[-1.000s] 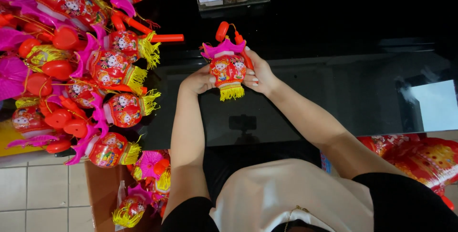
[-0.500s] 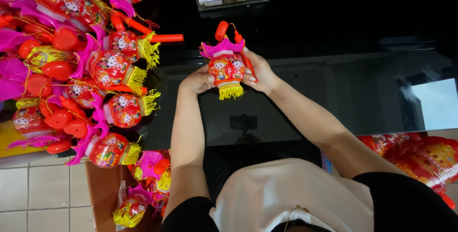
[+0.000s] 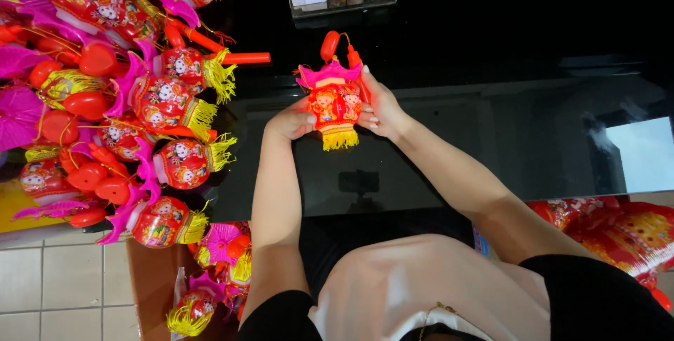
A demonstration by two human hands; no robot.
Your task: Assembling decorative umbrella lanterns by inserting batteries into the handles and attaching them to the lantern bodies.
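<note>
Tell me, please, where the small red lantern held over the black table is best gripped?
Probably by its round red body, one hand from each side: the lantern is held so by the left hand and right hand, clear of the pink roof and yellow fringe.

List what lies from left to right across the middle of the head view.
Pile of red and pink lanterns → left hand → small red lantern with a pink roof and yellow fringe, held between both hands → right hand → pale reflection on the black glossy table.
</note>
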